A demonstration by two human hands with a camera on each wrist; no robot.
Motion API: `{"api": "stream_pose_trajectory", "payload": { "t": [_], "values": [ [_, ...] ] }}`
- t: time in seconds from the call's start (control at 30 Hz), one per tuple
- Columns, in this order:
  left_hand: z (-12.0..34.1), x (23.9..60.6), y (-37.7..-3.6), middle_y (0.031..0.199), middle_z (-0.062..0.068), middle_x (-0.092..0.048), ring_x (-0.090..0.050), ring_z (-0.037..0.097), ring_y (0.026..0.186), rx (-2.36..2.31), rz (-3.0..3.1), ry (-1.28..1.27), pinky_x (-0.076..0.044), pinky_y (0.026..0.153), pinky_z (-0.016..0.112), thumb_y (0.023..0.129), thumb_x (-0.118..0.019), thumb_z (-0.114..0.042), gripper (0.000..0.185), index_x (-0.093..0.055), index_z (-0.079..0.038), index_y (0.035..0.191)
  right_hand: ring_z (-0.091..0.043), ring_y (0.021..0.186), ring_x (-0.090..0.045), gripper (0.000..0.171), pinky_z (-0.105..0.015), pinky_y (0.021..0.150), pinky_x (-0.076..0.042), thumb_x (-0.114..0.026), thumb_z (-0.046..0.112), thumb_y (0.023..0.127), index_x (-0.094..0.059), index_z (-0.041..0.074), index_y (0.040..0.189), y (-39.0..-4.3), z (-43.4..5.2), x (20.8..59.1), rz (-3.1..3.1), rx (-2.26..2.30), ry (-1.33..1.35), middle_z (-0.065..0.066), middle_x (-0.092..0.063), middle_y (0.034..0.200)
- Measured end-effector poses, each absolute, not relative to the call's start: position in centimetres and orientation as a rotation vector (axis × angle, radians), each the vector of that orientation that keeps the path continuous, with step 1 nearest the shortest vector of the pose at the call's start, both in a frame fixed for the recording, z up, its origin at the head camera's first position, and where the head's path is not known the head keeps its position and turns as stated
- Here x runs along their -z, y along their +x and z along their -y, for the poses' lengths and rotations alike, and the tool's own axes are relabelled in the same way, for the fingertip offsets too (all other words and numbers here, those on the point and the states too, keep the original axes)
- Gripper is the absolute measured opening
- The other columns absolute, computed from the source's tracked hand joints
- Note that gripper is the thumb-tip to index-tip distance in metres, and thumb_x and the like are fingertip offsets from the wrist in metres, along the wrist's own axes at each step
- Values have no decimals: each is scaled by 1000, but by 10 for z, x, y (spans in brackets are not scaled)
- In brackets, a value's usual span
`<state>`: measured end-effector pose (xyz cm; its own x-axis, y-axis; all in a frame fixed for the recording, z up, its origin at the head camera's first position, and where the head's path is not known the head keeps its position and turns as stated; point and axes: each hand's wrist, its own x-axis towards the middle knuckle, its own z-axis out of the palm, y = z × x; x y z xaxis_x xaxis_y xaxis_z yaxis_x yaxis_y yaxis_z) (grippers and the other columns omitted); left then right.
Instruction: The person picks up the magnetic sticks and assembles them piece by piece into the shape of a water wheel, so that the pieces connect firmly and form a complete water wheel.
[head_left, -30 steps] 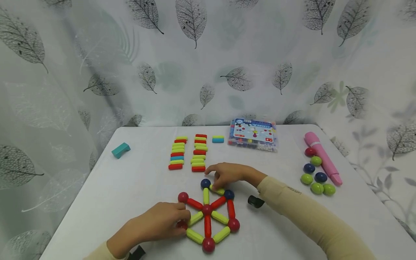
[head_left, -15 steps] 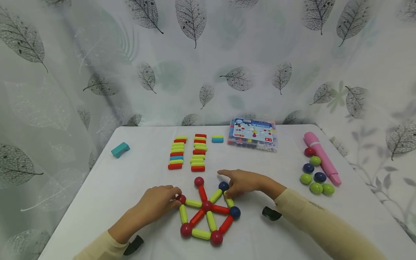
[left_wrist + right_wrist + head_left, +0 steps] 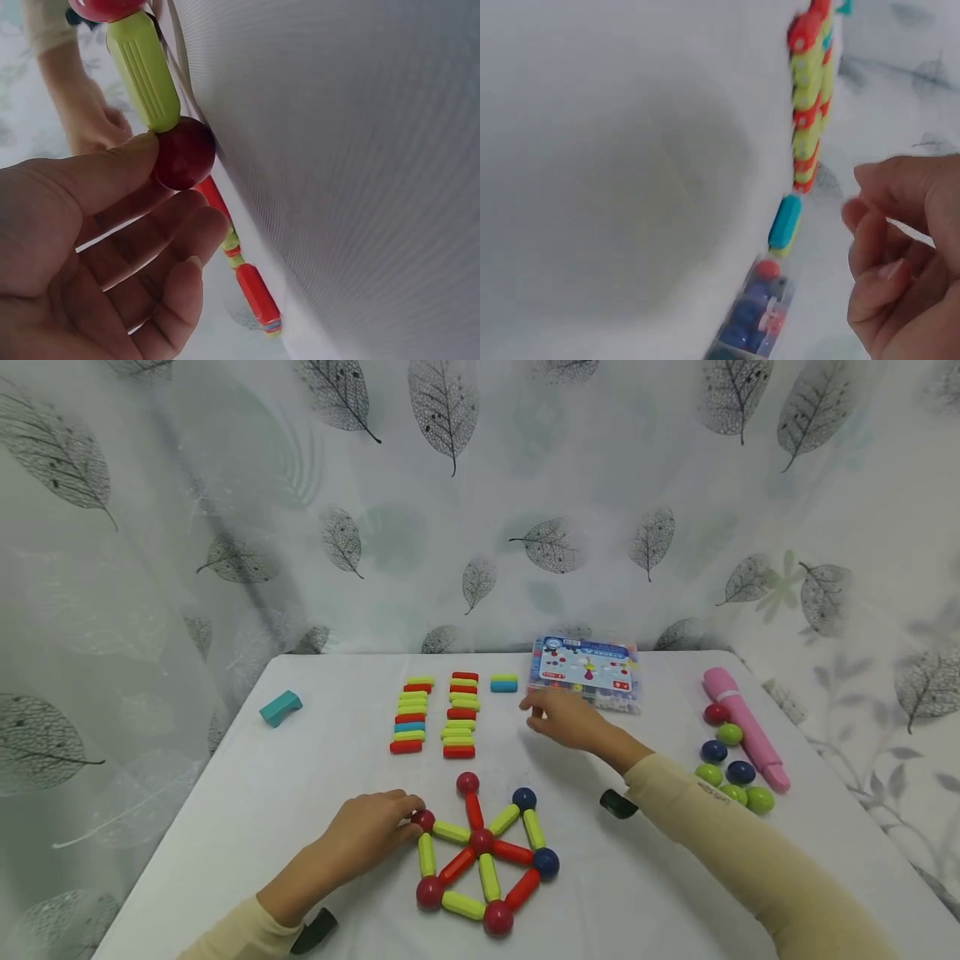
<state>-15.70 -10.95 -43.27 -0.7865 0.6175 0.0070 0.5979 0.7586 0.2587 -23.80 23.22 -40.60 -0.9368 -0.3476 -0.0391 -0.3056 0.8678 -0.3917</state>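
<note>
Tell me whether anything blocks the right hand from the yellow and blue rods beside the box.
Nothing visible does. In the head and right wrist views, no other piece shows between the right hand and the yellow and blue rods; the box sits to the rods' right.

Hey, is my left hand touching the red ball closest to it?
Touching. The left wrist view shows it: your left hand has its thumb against the side of the red ball, with no gap between.
</note>
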Motion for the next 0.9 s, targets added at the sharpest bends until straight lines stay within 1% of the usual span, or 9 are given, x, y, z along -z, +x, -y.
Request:
{"api": "stream_pose_trajectory", "payload": {
  "t": [0.1, 0.17, 0.33, 0.47, 0.7, 0.9],
  "values": [
    [110, 434, -157, 90, -11, -71, -63, 5, 78, -386, -2865, 1008, -59, 74, 30, 84, -85, -27, 26, -75, -20, 108, -26, 108, -65, 38, -42, 93, -57, -68, 18, 98, -65, 8, 135, -267, -225, 411, -3029, 457, -405, -10, -68, 121],
    [109, 434, -156, 90, -11, -71, -63, 5, 78, -390, -2862, 1012, -59, 74, 31, 84, -85, -26, 26, -75, -20, 108, -29, 116, -63, 41, -45, 98, -55, -66, 19, 100, -61, 9, 140, -283, -218, 415, -3048, 349, -359, -12, -64, 129],
    [109, 433, -155, 90, -9, -71, -63, 6, 78, -411, -2837, 1007, -59, 74, 32, 85, -84, -26, 26, -75, -19, 108, -32, 120, -62, 43, -46, 101, -53, -59, 17, 103, -56, 9, 146, -310, -200, 425, -3050, 150, -312, -15, -59, 137],
    [109, 433, -155, 91, -10, -71, -64, 6, 79, -418, -2836, 1018, -59, 75, 32, 85, -84, -26, 27, -75, -19, 109, -32, 122, -61, 39, -46, 104, -51, -57, 14, 105, -58, 9, 144, -322, -193, 430, -3034, 77, -302, -15, -59, 138],
    [111, 433, -154, 95, -7, -73, -66, 8, 82, -425, -2841, 1008, -60, 76, 34, 85, -84, -25, 29, -74, -19, 111, -31, 112, -65, 34, -44, 101, -54, -61, 13, 103, -63, 5, 136, -329, -185, 431, -3003, -41, -351, -16, -63, 129],
    [110, 432, -153, 91, -8, -72, -64, 7, 79, -421, -2837, 1001, -60, 75, 33, 85, -84, -24, 28, -74, -18, 110, -28, 103, -65, 31, -42, 99, -55, -61, 15, 103, -65, 2, 132, -326, -185, 431, -3005, -27, -322, -16, -65, 122]
  ]
}}
